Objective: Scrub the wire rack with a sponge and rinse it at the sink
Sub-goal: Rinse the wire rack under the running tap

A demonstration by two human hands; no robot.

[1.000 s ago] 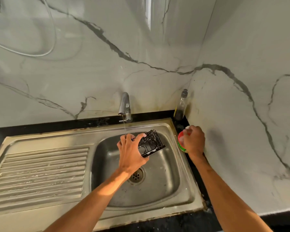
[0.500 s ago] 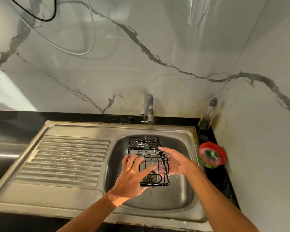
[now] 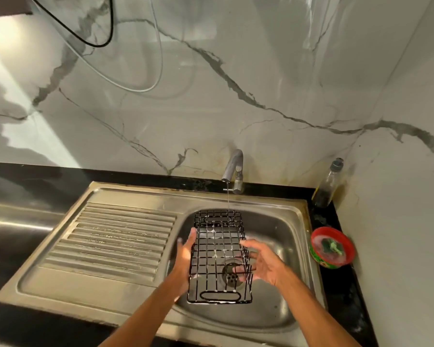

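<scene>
A black wire rack (image 3: 219, 256) with white suds on its wires hangs over the steel sink basin (image 3: 283, 236). My left hand (image 3: 186, 256) grips its left side and my right hand (image 3: 261, 265) grips its right side. A thin stream of water falls from the tap (image 3: 233, 169) onto the rack's far end. A green sponge (image 3: 332, 245) lies in a red and green tub (image 3: 318, 256) on the black counter right of the sink.
The ribbed steel drainboard (image 3: 110, 244) lies left of the basin. A glass bottle (image 3: 327, 185) stands in the back right corner against the marble wall. Cables hang on the wall at upper left. The drain (image 3: 232, 274) shows through the rack.
My right hand left the tub and took the rack's right side. The rack turned flat and long under the stream. The view moved left and down.
</scene>
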